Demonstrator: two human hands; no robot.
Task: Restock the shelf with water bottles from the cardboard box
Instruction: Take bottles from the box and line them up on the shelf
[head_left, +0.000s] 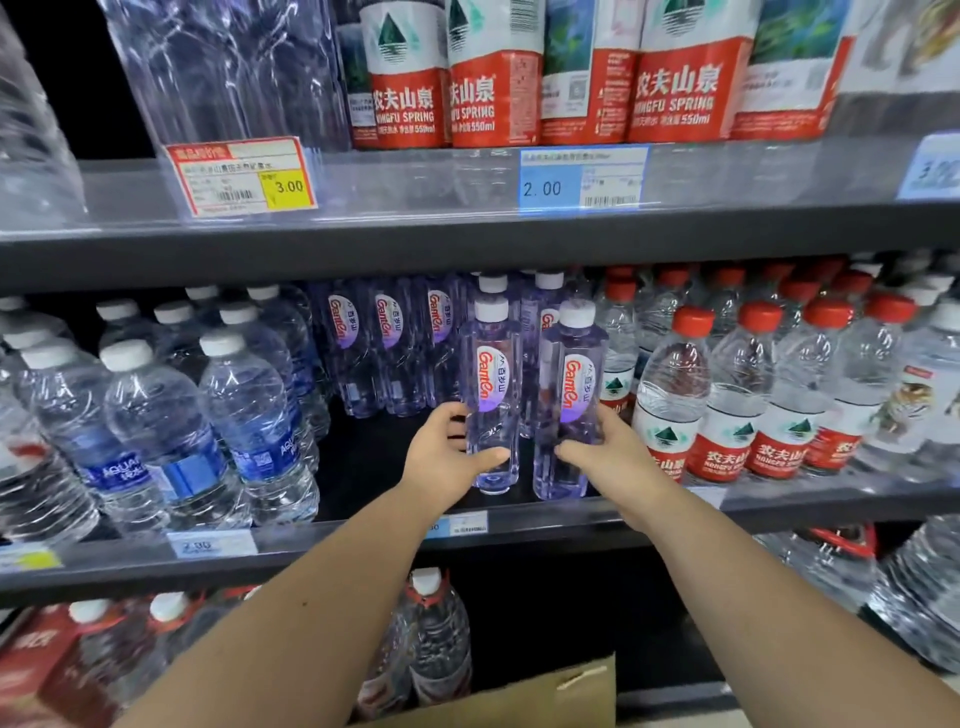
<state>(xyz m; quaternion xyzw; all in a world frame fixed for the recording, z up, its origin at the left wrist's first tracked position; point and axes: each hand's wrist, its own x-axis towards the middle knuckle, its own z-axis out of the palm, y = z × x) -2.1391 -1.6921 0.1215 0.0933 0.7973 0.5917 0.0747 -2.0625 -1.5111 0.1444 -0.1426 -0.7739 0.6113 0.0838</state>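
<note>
the widest free room on the middle shelf (363, 467) is the dark bare patch between the blue-label bottles (254, 415) on the left and the left purple bottle (491, 395), open from the front lip back to the rear row of purple bottles (389, 343). the left hand (441, 457) grips that bottle at the patch's right edge. the right hand (608, 457) grips the right purple bottle (569, 405) just beside it, leaving a narrow slot between the two. red-capped bottles (675, 395) stand packed tight on the right. the upper shelf board (467, 244) closes the headroom above the caps.
</note>
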